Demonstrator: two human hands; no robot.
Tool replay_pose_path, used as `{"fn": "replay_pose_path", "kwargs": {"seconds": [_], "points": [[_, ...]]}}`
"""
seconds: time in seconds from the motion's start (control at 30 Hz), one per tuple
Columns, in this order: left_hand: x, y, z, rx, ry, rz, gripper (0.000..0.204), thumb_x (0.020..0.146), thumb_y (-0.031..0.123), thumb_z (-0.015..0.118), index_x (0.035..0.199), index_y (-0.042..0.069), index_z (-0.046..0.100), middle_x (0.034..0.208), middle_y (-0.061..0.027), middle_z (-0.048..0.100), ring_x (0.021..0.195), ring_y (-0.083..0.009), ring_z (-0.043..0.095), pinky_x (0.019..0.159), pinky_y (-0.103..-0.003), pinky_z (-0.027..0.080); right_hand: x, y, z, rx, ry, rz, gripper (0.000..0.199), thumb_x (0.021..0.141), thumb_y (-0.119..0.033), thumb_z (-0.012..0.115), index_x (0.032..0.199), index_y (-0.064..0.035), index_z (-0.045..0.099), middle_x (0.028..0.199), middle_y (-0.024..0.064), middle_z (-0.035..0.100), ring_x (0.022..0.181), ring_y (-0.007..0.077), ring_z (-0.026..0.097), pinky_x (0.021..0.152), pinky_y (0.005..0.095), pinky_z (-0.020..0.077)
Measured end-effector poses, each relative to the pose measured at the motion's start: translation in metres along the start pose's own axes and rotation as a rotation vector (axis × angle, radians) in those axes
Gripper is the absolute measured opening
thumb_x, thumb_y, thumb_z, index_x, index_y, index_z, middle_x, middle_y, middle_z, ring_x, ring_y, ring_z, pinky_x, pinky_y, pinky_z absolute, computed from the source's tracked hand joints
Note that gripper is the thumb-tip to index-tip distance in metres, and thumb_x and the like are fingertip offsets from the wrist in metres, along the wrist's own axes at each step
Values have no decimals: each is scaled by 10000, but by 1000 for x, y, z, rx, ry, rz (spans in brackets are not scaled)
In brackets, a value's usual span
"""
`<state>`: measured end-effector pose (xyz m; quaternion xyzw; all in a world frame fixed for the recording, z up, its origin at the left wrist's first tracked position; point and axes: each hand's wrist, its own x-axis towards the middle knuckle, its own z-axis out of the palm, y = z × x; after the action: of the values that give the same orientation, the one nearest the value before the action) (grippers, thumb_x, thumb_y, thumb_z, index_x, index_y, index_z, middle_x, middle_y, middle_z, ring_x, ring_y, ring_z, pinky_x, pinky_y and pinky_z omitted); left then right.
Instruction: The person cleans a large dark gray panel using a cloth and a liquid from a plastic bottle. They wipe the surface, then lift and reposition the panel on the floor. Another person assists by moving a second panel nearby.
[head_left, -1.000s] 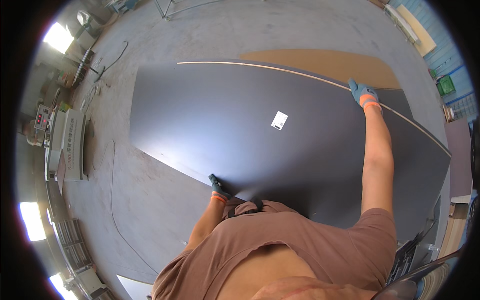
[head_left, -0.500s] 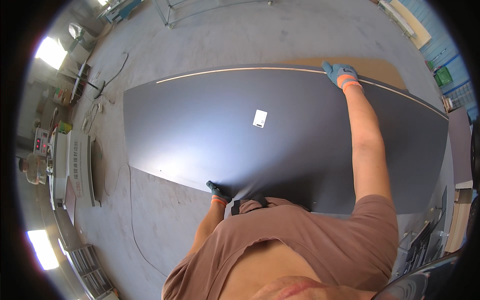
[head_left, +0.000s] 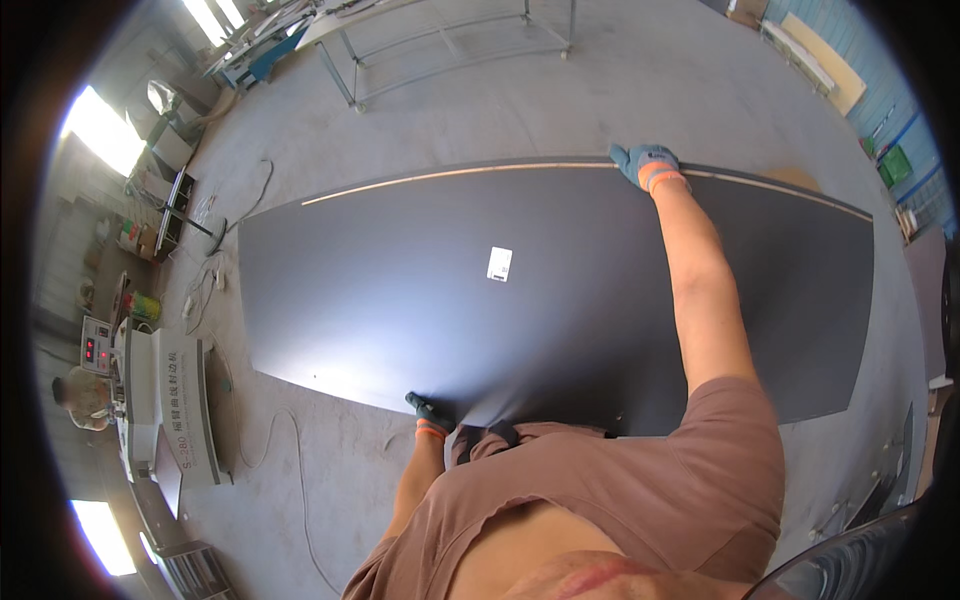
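A large dark grey panel [head_left: 580, 300] spans the view in front of my body, its near edge by my waist. Along its far edge runs a narrow pale strip [head_left: 440, 176], and a white label [head_left: 499, 264] is stuck on its face. My right hand [head_left: 648, 166], in a grey-blue glove with an orange cuff, reaches across and is closed over the far edge, right of the middle. My left hand [head_left: 426, 408], gloved alike, holds the near edge beside my waist. The fingers under the panel are hidden.
A white machine [head_left: 165, 400] with a control box [head_left: 97, 345] stands at the left. Cables [head_left: 298, 470] lie on the floor beside it. Beyond the panel is a metal-framed table [head_left: 450, 45]. A brown board [head_left: 795, 178] shows behind the far right edge; more boards [head_left: 925, 285] stand at the right.
The panel and both hands sit slightly further left and lower in view, and less of the brown board shows behind. More of the far table has come into view. Both hands keep their hold.
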<state>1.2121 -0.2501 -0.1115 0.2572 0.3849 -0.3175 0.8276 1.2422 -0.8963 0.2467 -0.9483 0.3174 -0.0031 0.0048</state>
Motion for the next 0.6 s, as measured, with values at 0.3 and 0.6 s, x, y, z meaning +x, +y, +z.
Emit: {"fn": "replay_pose_path", "kwargs": {"seconds": [0.3, 0.6], "points": [[45, 35, -19, 228, -79, -27, 1205, 720, 991, 303, 1535, 109, 395, 1578, -67, 406, 1448, -317, 353, 1228, -501, 192, -25, -10, 15, 1, 55, 54, 777, 997, -633, 245, 945, -59, 766, 976, 181, 738, 944, 389, 695, 891, 486, 516], [85, 77, 9, 338, -167, -107, 1234, 724, 995, 256, 1538, 76, 380, 1583, -97, 397, 1451, -327, 353, 1234, -489, 178, -91, 14, 46, 13, 57, 236, 738, 1006, -611, 262, 980, -61, 753, 1007, 181, 733, 970, 395, 687, 900, 481, 516]]}}
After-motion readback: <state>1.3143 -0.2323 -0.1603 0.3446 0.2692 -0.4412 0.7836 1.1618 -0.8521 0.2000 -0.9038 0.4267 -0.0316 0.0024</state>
